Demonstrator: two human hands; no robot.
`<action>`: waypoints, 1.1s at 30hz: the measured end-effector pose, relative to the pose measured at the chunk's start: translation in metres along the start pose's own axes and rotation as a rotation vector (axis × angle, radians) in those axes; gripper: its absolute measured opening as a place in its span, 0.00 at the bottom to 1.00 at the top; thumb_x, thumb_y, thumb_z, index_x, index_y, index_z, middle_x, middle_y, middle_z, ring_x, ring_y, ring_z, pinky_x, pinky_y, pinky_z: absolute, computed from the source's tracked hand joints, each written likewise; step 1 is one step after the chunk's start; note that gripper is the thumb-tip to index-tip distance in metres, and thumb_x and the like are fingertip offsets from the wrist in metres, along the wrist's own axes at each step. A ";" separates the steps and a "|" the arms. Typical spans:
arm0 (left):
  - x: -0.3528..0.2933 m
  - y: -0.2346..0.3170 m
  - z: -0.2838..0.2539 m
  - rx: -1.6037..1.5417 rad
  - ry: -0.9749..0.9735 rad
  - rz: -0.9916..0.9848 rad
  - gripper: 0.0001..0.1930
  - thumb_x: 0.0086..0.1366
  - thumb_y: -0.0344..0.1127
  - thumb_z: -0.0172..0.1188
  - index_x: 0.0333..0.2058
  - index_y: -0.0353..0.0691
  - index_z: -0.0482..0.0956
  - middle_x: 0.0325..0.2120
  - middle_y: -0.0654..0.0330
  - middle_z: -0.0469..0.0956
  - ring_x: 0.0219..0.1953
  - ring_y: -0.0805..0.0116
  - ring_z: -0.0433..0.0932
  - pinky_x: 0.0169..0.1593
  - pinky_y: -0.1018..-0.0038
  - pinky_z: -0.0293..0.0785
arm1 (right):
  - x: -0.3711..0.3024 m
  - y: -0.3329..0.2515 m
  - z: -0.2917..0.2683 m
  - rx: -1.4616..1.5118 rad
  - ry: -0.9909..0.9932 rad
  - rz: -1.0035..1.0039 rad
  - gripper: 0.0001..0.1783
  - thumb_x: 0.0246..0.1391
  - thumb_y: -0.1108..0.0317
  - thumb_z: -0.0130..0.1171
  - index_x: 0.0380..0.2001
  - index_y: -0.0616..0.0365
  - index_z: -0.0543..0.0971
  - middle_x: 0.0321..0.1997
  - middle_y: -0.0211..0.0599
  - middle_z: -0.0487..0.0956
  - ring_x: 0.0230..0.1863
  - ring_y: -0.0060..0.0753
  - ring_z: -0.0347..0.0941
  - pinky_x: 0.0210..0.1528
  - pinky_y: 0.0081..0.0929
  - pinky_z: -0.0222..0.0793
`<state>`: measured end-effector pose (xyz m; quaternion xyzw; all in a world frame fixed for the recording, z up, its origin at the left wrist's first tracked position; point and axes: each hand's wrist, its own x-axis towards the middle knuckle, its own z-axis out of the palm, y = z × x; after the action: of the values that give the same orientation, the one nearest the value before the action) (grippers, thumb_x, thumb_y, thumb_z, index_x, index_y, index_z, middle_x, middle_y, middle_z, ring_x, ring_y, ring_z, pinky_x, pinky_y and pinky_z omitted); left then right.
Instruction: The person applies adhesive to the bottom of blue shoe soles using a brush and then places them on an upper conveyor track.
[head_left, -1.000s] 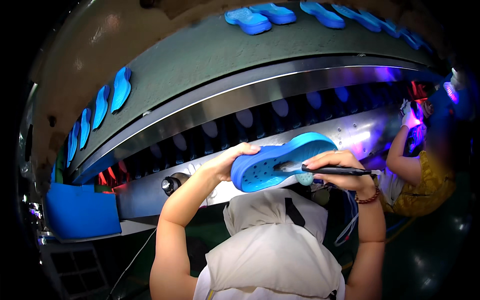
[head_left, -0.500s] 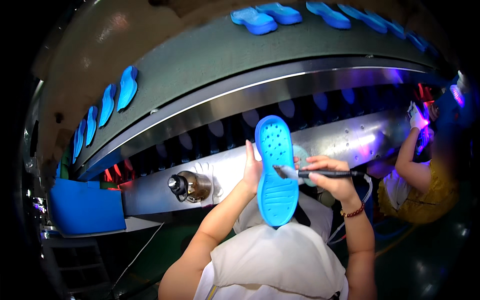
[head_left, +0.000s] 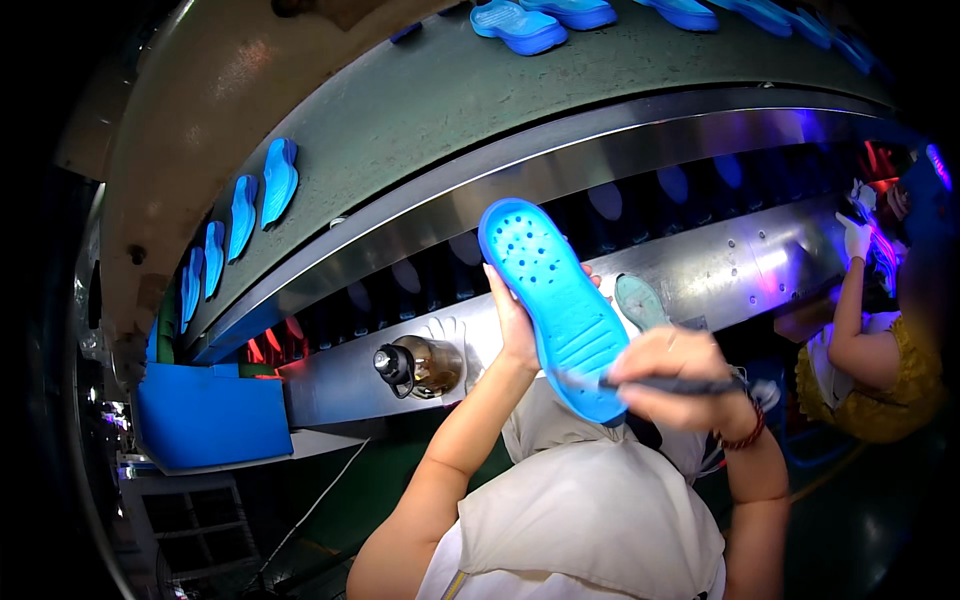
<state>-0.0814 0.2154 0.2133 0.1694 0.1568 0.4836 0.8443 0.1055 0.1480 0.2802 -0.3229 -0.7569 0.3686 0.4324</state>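
Observation:
A blue shoe sole [head_left: 560, 300] with a cluster of holes at its upper end is held up before me, tilted with that end leaning left. My left hand [head_left: 515, 325] grips it from the left edge, thumb in front, and fingertips show past its right edge. At the sole's lower end my right hand [head_left: 675, 375], smeared by motion, is closed round a black-handled brush [head_left: 690, 384]. The brush's tip blurs over the sole's ridged lower part; whether it touches cannot be made out.
A metal ledge [head_left: 740, 265] carries a bottle [head_left: 432, 367], a white glove [head_left: 455, 335] and a grey-green sole-shaped piece [head_left: 640, 302]. Beyond runs a conveyor belt [head_left: 400, 150] with several blue soles [head_left: 280, 180]. A blue box [head_left: 212, 415] stands left; a person in yellow [head_left: 875, 375] works at right.
The sole has tilted, its holed end swinging left and up. My right hand has brought the brush down from the sole's middle to its lower end.

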 end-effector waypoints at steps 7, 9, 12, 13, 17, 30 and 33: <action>0.003 -0.010 0.016 -0.057 -0.041 0.028 0.45 0.50 0.75 0.28 0.54 0.41 0.55 0.39 0.48 0.69 0.42 0.53 0.70 0.47 0.57 0.67 | 0.004 0.002 0.001 0.061 -0.035 -0.019 0.09 0.34 0.76 0.61 0.25 0.61 0.78 0.29 0.41 0.78 0.33 0.36 0.74 0.39 0.28 0.68; 0.001 -0.007 0.020 -0.042 -0.001 0.029 0.46 0.49 0.75 0.28 0.54 0.42 0.55 0.39 0.48 0.69 0.42 0.54 0.70 0.47 0.55 0.66 | -0.003 0.004 -0.002 0.354 -0.050 0.061 0.10 0.35 0.76 0.61 0.27 0.61 0.78 0.30 0.40 0.78 0.33 0.34 0.74 0.38 0.27 0.68; 0.007 -0.007 0.023 0.040 0.026 0.044 0.46 0.48 0.76 0.31 0.54 0.43 0.56 0.39 0.49 0.70 0.42 0.54 0.71 0.46 0.50 0.66 | 0.000 0.018 -0.001 0.177 0.214 0.178 0.10 0.36 0.77 0.60 0.28 0.63 0.78 0.30 0.39 0.78 0.34 0.33 0.74 0.39 0.25 0.68; 0.010 -0.007 0.021 0.043 0.010 0.038 0.46 0.48 0.76 0.31 0.54 0.43 0.56 0.39 0.49 0.70 0.42 0.54 0.71 0.46 0.50 0.66 | 0.000 0.021 0.000 0.103 0.169 0.168 0.10 0.36 0.77 0.60 0.28 0.63 0.78 0.30 0.39 0.78 0.35 0.33 0.74 0.40 0.26 0.68; 0.011 0.005 0.020 0.050 -0.012 0.032 0.42 0.50 0.72 0.35 0.51 0.40 0.59 0.38 0.50 0.70 0.41 0.55 0.71 0.45 0.53 0.68 | -0.005 0.002 -0.002 0.242 -0.130 0.055 0.09 0.36 0.77 0.60 0.27 0.63 0.78 0.29 0.40 0.78 0.34 0.33 0.74 0.40 0.26 0.68; 0.033 0.024 0.027 0.186 -0.043 0.075 0.49 0.42 0.75 0.47 0.51 0.37 0.58 0.41 0.48 0.70 0.43 0.54 0.72 0.50 0.48 0.63 | -0.014 0.028 -0.010 0.166 0.082 0.167 0.11 0.37 0.78 0.60 0.30 0.62 0.78 0.33 0.41 0.77 0.37 0.33 0.73 0.42 0.26 0.67; 0.033 0.032 0.032 0.253 -0.049 0.102 0.51 0.40 0.77 0.44 0.48 0.34 0.61 0.41 0.48 0.70 0.43 0.54 0.71 0.51 0.49 0.63 | -0.010 0.020 -0.009 0.174 -0.124 0.075 0.11 0.37 0.77 0.61 0.30 0.61 0.78 0.30 0.37 0.79 0.40 0.33 0.72 0.45 0.27 0.65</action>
<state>-0.0760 0.2553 0.2524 0.2942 0.1868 0.4980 0.7941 0.1214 0.1526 0.2626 -0.2888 -0.7347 0.4680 0.3972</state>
